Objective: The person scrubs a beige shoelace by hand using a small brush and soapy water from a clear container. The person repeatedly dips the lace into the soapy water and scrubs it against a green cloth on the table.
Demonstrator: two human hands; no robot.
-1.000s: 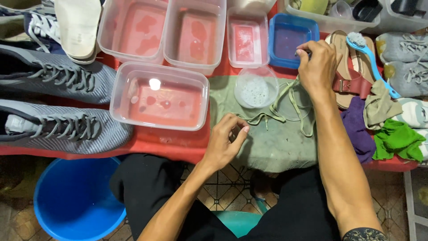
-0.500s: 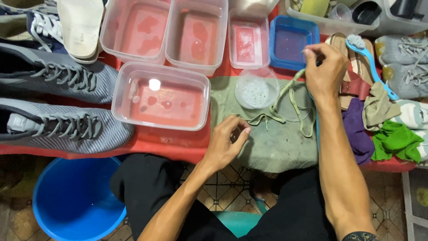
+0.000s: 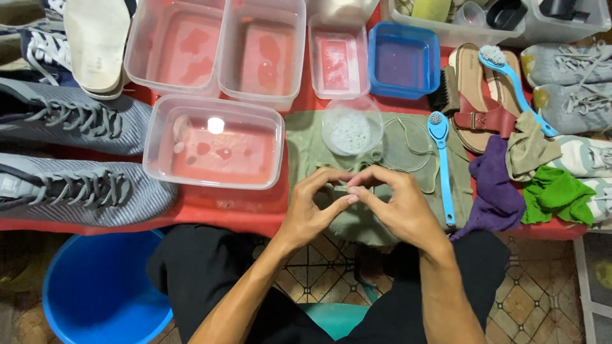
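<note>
The left hand (image 3: 312,210) and right hand (image 3: 398,207) meet fingertip to fingertip, each grip pinched closed on a shoelace (image 3: 408,150) over the green cloth (image 3: 306,143), near the counter's (image 3: 217,207) edge, beside a blue brush (image 3: 443,172).

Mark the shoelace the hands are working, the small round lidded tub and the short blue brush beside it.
shoelace (image 3: 408,137): head view, on the loop lying on the green cloth.
round tub (image 3: 350,130): head view, middle of its clear lid.
short blue brush (image 3: 444,175): head view, midway along its handle.
</note>
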